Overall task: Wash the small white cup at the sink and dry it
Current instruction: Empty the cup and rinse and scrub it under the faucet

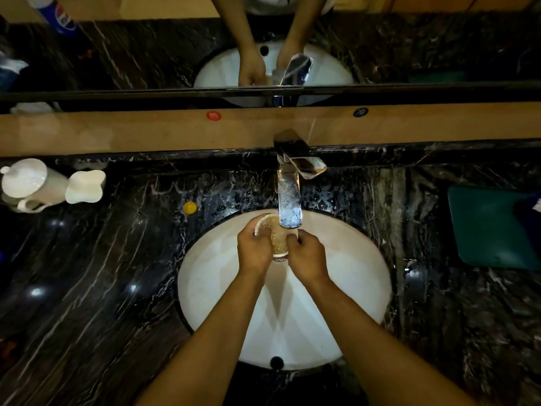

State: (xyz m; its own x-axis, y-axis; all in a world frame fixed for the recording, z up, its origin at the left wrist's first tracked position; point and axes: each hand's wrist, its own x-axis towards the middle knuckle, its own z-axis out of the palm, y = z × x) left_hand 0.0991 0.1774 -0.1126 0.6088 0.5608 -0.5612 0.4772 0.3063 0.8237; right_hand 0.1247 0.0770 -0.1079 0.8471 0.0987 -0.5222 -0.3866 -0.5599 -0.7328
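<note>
Cup (273, 237) held over sink (351, 273), under tap (289, 206). Left hand (253, 249) & right hand (306, 254): both grips closed on cup, either side. Likely wet, slippery, light, breakable. Best hold: wall w/ thumb over rim.

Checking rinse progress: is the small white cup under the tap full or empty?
Full, it seems: the small white cup, held between both hands under the chrome tap, shows bubbly brownish liquid up to its rim.
</note>
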